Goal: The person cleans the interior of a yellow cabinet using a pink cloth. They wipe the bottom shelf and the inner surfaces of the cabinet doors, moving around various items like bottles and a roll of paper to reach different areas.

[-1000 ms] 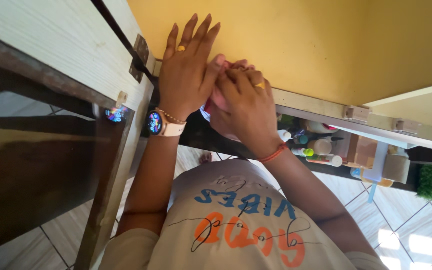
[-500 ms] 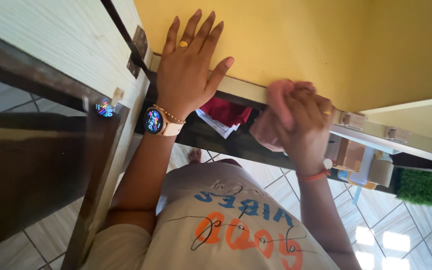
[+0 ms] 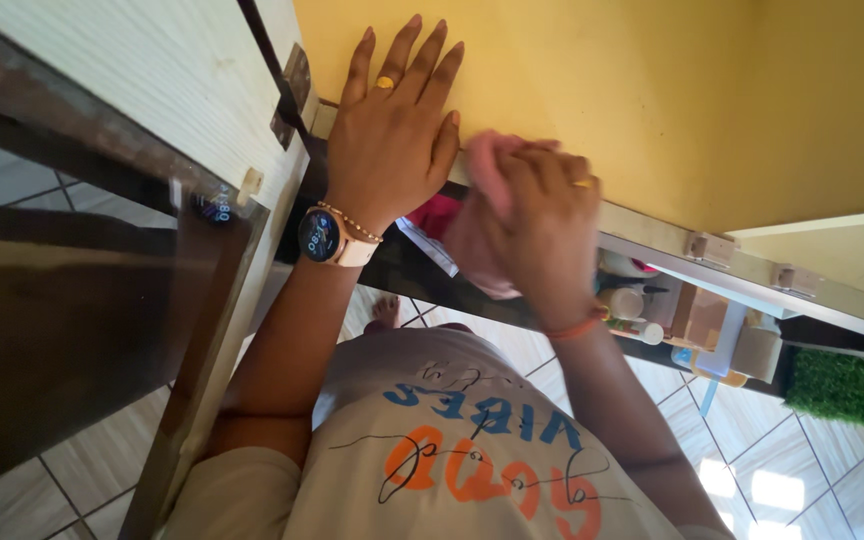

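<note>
Fingers (image 3: 542, 180) of your right hand (image 3: 537, 235) are curled tight around a bunched pink cloth (image 3: 480, 215), pressed to the near edge of the yellow panel (image 3: 602, 90). Your left hand (image 3: 392, 150) lies flat, fingers spread, holding nothing, just left of the cloth. Judged from this, brace with the flat palm and keep the cloth wadded, working along the pale edge strip (image 3: 652, 235). Below right, a shelf (image 3: 697, 310) holds small white and green bottles and a tan box; their labels are too small to tell. Red fabric (image 3: 435, 213) sits under the edge
</note>
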